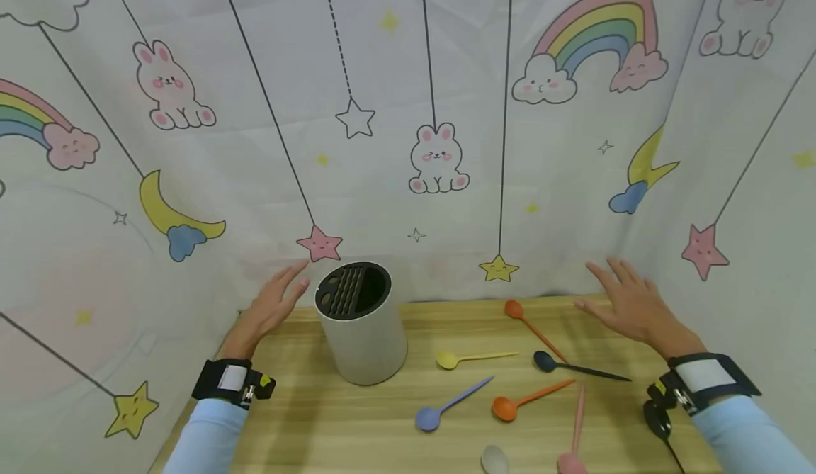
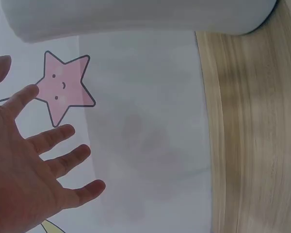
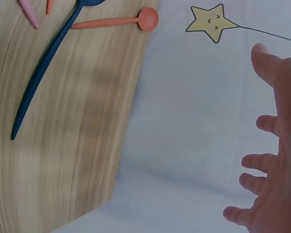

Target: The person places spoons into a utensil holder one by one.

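Observation:
My left hand (image 1: 274,305) is held up with fingers spread, just left of a white cylindrical holder (image 1: 365,346) with a black slotted top; it holds nothing. My right hand (image 1: 631,305) hovers over the table's far right corner, fingers apart and nothing in them. Nearest to it lie an orange-red spoon (image 1: 513,309) and a dark blue spoon (image 1: 545,361). In the middle are a yellow spoon (image 1: 448,360), a periwinkle spoon (image 1: 428,419) and an orange spoon (image 1: 506,409). Toward the front lie a pink spoon (image 1: 576,424), a pale spoon (image 1: 494,460) and a black spoon (image 1: 656,419).
The spoons lie scattered on a wooden table (image 1: 357,424), right of the holder. Behind the table's back edge hangs a white curtain (image 1: 382,198) printed with rabbits, stars and rainbows. It also runs along the left and right sides.

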The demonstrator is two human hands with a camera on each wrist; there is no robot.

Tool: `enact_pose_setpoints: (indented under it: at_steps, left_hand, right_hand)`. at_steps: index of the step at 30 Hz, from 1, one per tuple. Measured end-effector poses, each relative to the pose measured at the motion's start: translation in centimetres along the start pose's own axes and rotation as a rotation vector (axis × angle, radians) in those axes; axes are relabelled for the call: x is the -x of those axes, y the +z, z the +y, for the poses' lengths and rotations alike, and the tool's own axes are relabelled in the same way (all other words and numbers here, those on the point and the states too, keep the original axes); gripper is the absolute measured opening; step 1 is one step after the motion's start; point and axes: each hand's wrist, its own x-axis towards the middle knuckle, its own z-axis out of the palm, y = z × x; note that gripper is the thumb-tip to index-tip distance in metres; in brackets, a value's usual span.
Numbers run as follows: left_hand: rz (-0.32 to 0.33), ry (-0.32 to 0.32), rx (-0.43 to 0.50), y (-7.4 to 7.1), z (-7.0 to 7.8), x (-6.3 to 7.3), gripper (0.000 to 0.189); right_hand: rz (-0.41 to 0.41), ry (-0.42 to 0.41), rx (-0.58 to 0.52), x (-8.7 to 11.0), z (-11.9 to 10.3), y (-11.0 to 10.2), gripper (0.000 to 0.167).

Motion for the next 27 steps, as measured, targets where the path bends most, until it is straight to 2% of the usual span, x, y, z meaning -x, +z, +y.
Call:
enact_pose_setpoints:
  at_steps: [4, 6, 10, 14, 21, 27]
  left_hand:
    - [0.070, 0.100, 0.098, 0.2, 1.0, -0.3, 0.055]
    - [0.093, 0.127, 0.144, 0.2, 1.4, -0.3, 0.052]
    - [0.073, 0.110, 0.228, 0.6, 2.1, 0.2, 0.050]
    - [0.051, 0.092, 0.288, 1.3, 2.4, 0.7, 0.049]
    - [0.086, 0.083, 0.358, 2.3, 2.7, 1.2, 0.047]
    - [0.097, 0.057, 0.393, 2.7, 3.3, 0.7, 0.046]
  right_hand:
    - [0.051, -0.035, 0.003, 0.7, -0.1, -0.3, 0.085]
    - [0.090, -0.057, 0.004, 1.2, -0.2, -0.3, 0.084]
    - [0.141, -0.096, -0.004, 2.3, -0.6, -0.3, 0.083]
    - [0.139, -0.097, -0.010, 3.5, -0.8, 0.0, 0.083]
    - [0.165, -0.104, -0.016, 5.2, -0.3, 1.0, 0.083]
    - [0.188, -0.075, -0.020, 6.7, 0.7, 1.2, 0.084]
